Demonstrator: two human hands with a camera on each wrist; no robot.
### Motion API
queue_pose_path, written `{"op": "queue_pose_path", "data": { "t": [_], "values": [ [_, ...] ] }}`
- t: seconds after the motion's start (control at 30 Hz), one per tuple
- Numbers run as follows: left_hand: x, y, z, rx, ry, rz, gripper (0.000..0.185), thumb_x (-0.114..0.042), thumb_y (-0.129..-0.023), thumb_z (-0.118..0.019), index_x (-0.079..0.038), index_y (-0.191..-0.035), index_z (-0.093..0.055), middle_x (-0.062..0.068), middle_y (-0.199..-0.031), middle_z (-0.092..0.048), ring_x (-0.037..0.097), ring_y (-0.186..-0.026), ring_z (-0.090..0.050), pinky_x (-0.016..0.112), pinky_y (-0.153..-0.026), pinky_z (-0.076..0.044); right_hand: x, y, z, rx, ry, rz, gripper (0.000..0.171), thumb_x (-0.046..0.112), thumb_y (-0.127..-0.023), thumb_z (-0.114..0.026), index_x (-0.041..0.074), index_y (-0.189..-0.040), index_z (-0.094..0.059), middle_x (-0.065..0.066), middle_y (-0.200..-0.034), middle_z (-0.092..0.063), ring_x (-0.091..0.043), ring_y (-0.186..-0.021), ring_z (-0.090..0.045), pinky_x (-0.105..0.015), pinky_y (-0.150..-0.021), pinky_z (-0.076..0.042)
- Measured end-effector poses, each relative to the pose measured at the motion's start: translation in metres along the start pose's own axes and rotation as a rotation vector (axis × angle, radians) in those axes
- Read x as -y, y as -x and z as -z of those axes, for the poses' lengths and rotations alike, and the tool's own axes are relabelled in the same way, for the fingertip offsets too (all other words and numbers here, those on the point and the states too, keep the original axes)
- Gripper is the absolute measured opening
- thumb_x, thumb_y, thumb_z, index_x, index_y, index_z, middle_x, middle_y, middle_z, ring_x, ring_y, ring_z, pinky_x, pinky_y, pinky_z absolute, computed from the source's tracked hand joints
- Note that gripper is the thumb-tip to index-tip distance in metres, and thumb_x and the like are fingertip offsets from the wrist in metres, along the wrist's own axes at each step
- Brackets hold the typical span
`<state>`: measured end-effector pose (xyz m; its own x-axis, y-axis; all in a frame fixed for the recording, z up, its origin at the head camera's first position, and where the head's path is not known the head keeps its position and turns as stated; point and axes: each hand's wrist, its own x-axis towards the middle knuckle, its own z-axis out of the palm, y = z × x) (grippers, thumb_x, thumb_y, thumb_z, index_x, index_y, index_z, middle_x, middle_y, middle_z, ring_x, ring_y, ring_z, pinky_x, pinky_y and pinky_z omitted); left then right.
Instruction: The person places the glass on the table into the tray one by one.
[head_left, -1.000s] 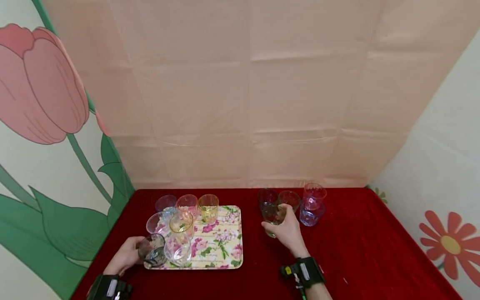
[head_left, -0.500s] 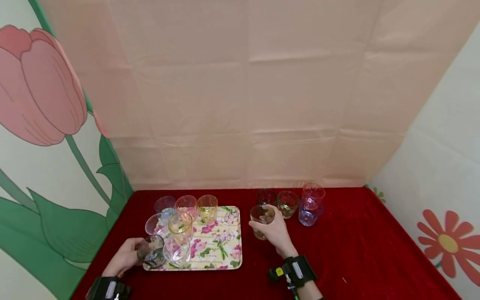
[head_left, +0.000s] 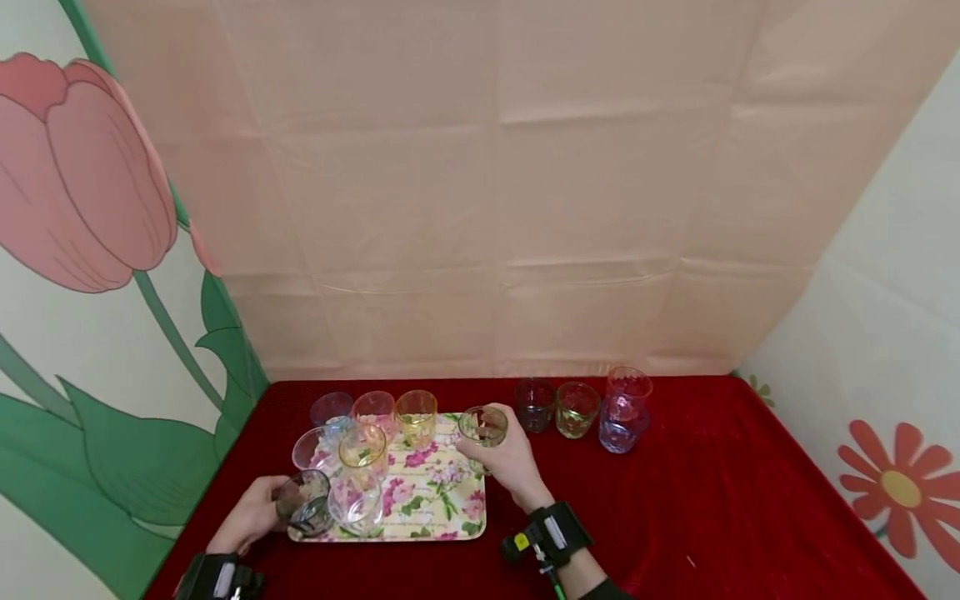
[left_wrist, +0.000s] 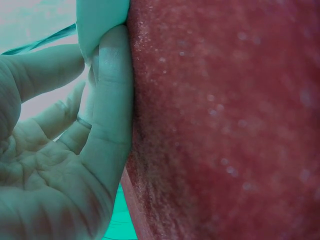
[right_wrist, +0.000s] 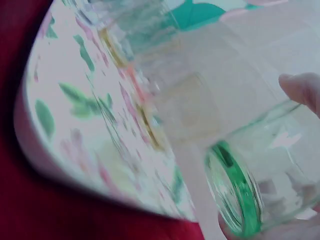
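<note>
Red velvet-covered tabletop (head_left: 675, 500), peach paper backdrop behind, flower-painted panels at both sides. A rectangular floral-print tray (head_left: 442, 492) lies near the tabletop's front left. On its left half stand several tinted glass tumblers; among them a yellow-tinted tumbler (head_left: 416, 414) at the tray's back edge.

We note the right hand (head_left: 510, 458) gripping a clear green-tinted glass tumbler (head_left: 483, 427), fingers and thumb curled round its wall, held above the tray's back right corner; the right wrist view shows it tilted, green base (right_wrist: 235, 195) toward the camera.

The left hand (head_left: 251, 512) holds a smoky grey glass tumbler (head_left: 303, 500) at the tray's front left corner, fingers wrapped about it.

Three more tumblers and a purple one (head_left: 618, 425) stand in a row near the tabletop's back edge, to the right of the tray.

Judgement: to set the green-tinted tumbler down well, we would level it first, lower it over bare tray beside the yellow-tinted tumbler without touching that glass, and loosen the fingers only once the base sits flat.
</note>
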<state>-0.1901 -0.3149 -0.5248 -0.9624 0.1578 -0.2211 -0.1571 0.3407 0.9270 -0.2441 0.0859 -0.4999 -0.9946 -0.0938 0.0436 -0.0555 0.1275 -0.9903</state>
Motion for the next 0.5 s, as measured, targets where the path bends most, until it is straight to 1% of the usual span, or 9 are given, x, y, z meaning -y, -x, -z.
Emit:
{"op": "queue_pose_path", "data": {
  "t": [0.13,0.23,0.3,0.43,0.5],
  "values": [
    [0.001,0.001,0.001,-0.008,-0.01,0.005,0.028,-0.007,-0.09,-0.064,0.017,-0.105,-0.058,0.004,-0.084,-0.062,0.014,-0.073,-0.063,0.03,-0.063,-0.057,-0.001,-0.002,-0.02,-0.021,0.029,0.035,0.071,0.025,-0.076,-0.085,0.016,-0.134,-0.045,-0.014,-0.129,-0.056,-0.031,-0.116,-0.056,-0.036,-0.082,-0.052],
    [0.002,0.001,0.001,-0.011,-0.015,0.008,0.03,-0.007,-0.091,-0.063,0.017,-0.108,-0.058,0.005,-0.085,-0.063,0.015,-0.075,-0.064,0.031,-0.063,-0.057,-0.001,-0.003,-0.033,-0.008,0.082,0.058,0.073,0.025,-0.074,-0.086,0.016,-0.134,-0.044,-0.012,-0.125,-0.058,-0.03,-0.114,-0.057,-0.039,-0.086,-0.05],
    [0.002,0.001,0.001,-0.012,-0.018,0.011,0.03,-0.008,-0.091,-0.064,0.016,-0.108,-0.058,0.005,-0.086,-0.064,0.015,-0.075,-0.064,0.031,-0.063,-0.057,-0.001,-0.003,-0.041,-0.002,0.113,0.056,0.076,0.029,-0.073,-0.086,0.017,-0.134,-0.043,-0.011,-0.126,-0.058,-0.028,-0.115,-0.057,-0.041,-0.088,-0.05],
    [0.001,0.001,0.001,-0.015,-0.03,0.011,0.029,-0.009,-0.091,-0.065,0.015,-0.107,-0.059,0.006,-0.086,-0.064,0.016,-0.075,-0.064,0.031,-0.063,-0.057,-0.001,-0.004,-0.053,0.003,0.116,0.03,0.08,0.037,-0.072,-0.086,0.016,-0.135,-0.041,-0.012,-0.127,-0.056,-0.029,-0.115,-0.057,-0.041,-0.088,-0.05],
    [0.0,0.001,0.0,-0.018,-0.031,0.011,0.029,-0.009,-0.091,-0.065,0.015,-0.106,-0.059,0.007,-0.086,-0.064,0.016,-0.075,-0.064,0.031,-0.063,-0.057,-0.001,-0.003,-0.057,0.014,0.114,0.033,0.081,0.039,-0.072,-0.086,0.017,-0.136,-0.041,-0.012,-0.129,-0.055,-0.03,-0.116,-0.056,-0.042,-0.089,-0.05]
  ]
}}
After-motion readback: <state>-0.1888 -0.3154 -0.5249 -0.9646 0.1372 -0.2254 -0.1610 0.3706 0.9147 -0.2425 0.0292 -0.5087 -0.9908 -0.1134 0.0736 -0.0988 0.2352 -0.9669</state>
